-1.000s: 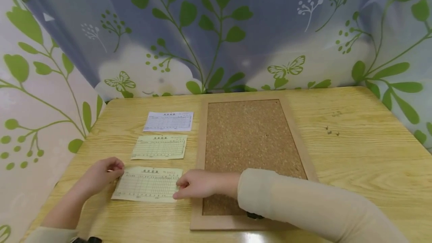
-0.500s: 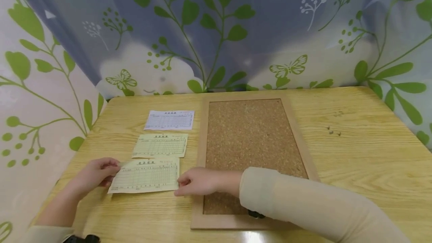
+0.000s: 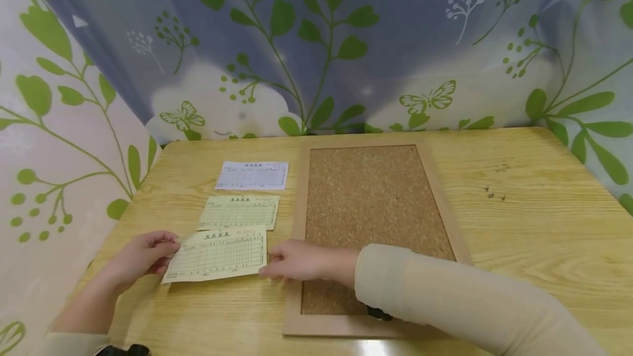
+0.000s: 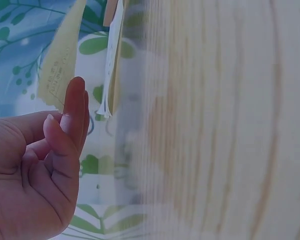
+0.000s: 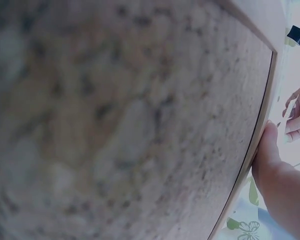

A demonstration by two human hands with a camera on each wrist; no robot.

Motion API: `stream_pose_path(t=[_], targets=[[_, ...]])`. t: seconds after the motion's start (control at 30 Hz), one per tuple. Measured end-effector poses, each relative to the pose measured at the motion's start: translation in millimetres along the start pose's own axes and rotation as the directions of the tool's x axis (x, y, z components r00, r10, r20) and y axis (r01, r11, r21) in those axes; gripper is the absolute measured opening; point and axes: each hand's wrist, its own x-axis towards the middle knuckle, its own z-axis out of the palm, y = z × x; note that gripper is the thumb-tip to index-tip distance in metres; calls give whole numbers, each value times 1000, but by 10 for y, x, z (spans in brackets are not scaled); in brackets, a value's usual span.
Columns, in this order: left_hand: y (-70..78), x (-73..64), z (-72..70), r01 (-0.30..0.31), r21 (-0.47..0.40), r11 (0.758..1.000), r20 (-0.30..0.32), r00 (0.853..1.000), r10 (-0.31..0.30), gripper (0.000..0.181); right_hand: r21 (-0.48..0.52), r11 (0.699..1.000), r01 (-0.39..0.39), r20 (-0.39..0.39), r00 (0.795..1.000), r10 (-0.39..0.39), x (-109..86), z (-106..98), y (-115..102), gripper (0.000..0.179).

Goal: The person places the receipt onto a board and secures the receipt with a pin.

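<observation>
My left hand (image 3: 145, 257) pinches the left edge of a pale yellow-green receipt slip (image 3: 217, 254), printed with a ruled table. At its right edge, my right hand (image 3: 299, 260) pinches the same slip. The slip is raised a little off the table, and its top edge overlaps a second yellow-green slip (image 3: 239, 212) lying behind it. In the left wrist view, the slip (image 4: 60, 62) is seen slanting up from the fingers of my left hand (image 4: 45, 150). The right wrist view shows my right hand (image 5: 277, 170) beside the frame edge, its fingertips partly hidden.
A white slip (image 3: 253, 175) lies farthest back on the wooden table (image 3: 524, 246). Right of the slips is a wood-framed cork board (image 3: 368, 202), which my right forearm crosses. Several tiny dark items (image 3: 494, 194) lie on the table's right side. A patterned curtain (image 3: 366, 92) hangs behind.
The front slip has been lifted from lying flat and moved away from me, its top edge now over the middle slip. Both hands have moved with it slightly.
</observation>
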Motion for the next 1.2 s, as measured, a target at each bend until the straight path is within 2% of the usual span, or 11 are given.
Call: stream_pose_path(t=[0.17,0.23,0.4,0.53,0.73,0.9,1.2], targets=[[52,-28,1,1,-16,1000,7,1000,-1,21,51,998,-41,-50,998,44,27,8,-8,39],[63,-43,3,3,-24,1000,8,1000,-3,20,92,995,-39,-76,996,46,32,11,-5,42],[76,-80,31,-10,-34,999,11,1000,10,21,197,980,-9,-141,989,37,31,8,15,20],[93,-93,86,-22,-48,999,22,1000,23,21,216,976,-24,-183,981,65,-14,-14,33,11],[150,-61,185,-41,-75,996,50,998,44,20,209,977,-44,-230,969,93,-90,-69,65,10],[188,-80,205,-48,-65,997,48,998,51,22,222,974,-49,-265,958,108,-99,-99,69,10],[235,-118,271,-15,-63,998,27,1000,17,27,253,967,-41,-288,951,116,-84,-169,131,9]])
